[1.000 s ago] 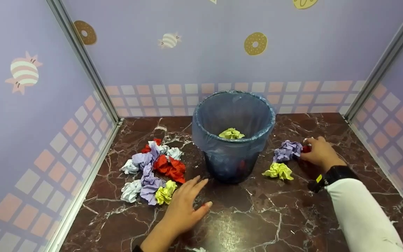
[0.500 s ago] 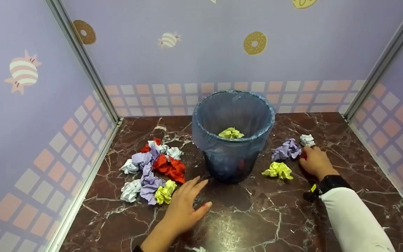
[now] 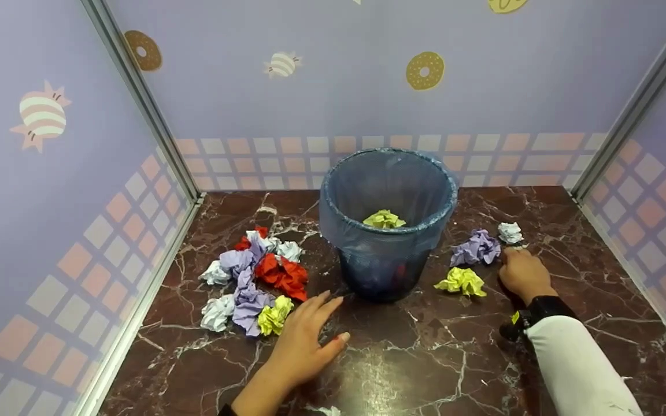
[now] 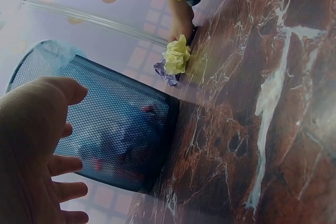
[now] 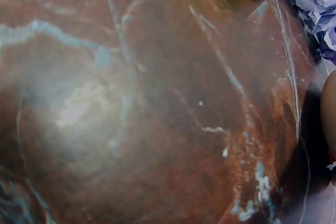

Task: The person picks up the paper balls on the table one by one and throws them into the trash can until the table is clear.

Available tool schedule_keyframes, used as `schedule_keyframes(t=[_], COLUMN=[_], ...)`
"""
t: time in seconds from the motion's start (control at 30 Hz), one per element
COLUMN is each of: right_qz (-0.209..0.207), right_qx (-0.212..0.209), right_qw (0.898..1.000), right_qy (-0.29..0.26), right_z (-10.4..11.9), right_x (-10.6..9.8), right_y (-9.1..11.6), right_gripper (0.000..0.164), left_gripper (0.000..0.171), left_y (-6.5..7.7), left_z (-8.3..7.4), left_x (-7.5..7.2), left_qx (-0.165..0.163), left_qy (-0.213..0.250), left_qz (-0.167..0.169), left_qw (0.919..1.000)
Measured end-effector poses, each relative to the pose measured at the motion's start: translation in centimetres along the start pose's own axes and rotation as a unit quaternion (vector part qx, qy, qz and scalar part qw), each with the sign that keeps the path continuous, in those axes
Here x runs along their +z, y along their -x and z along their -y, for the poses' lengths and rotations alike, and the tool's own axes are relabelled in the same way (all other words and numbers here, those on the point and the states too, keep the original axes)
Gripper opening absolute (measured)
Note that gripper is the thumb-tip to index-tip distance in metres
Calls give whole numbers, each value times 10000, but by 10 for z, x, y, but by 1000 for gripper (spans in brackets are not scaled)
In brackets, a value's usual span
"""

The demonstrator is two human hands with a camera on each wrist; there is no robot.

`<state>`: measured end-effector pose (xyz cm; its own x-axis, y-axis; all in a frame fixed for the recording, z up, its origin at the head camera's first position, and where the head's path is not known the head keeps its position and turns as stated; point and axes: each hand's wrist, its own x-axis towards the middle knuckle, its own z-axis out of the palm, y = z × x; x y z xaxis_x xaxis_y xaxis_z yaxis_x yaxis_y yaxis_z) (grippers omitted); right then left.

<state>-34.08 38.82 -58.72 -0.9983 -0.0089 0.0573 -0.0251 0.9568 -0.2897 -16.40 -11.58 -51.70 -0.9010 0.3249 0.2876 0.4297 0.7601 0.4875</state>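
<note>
My right hand (image 3: 526, 274) is curled low over the table, beside a purple crumpled paper ball (image 3: 476, 247). In the right wrist view a sliver of red crumpled paper (image 5: 332, 156) shows under that hand, which grips it; the rest is hidden. A white paper ball (image 3: 510, 233) lies just beyond the fingers, and a yellow paper ball (image 3: 461, 281) sits nearer the bin. My left hand (image 3: 304, 341) has its fingers spread and relaxed, holding nothing. Close to its fingers lies another yellow paper ball (image 3: 275, 315), at the edge of a pile.
A dark mesh bin (image 3: 388, 271) with a blue plastic liner stands mid-table, with a yellow paper ball (image 3: 385, 219) inside. Left of it lie several purple, white and red (image 3: 284, 277) crumpled papers. Patterned walls (image 3: 339, 86) border the back and both sides.
My right hand has drawn slightly back toward me, uncovering the white paper ball. The red paper seen beside its fingers before is now covered by the hand. The left hand stays put.
</note>
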Motion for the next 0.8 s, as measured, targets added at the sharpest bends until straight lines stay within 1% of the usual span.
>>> schedule_keyframes(t=[0.07, 0.13, 0.33, 0.47, 0.7, 0.8], right_qz=[-72, -97, -174, -207, -420, -473], right_qx=[12, 31, 44, 88, 113, 102], right_qw=[10000, 9999, 9998, 9996, 9985, 9983], right_qy=[4, -8, -73, -143, -320, -333], right_z=[-1, -1, -3, -4, -5, -5], right_x=[1, 2, 3, 5, 5, 5], right_y=[1, 1, 1, 3, 8, 9], right_gripper=[40, 41, 41, 36, 19, 16], left_gripper=[66, 66, 65, 65, 66, 66], left_y=[-1, -1, -1, -1, -3, -4], left_z=[0, 0, 0, 0, 0, -1], left_x=[0, -1, -1, 0, 3, 4], left_qx=[-10, -33, -48, -29, 17, 7], left_qy=[7, 11, 17, -4, -58, -23], left_qz=[-4, 6, 19, 28, 14, 47], left_qw=[10000, 10000, 10000, 10000, 10000, 10000])
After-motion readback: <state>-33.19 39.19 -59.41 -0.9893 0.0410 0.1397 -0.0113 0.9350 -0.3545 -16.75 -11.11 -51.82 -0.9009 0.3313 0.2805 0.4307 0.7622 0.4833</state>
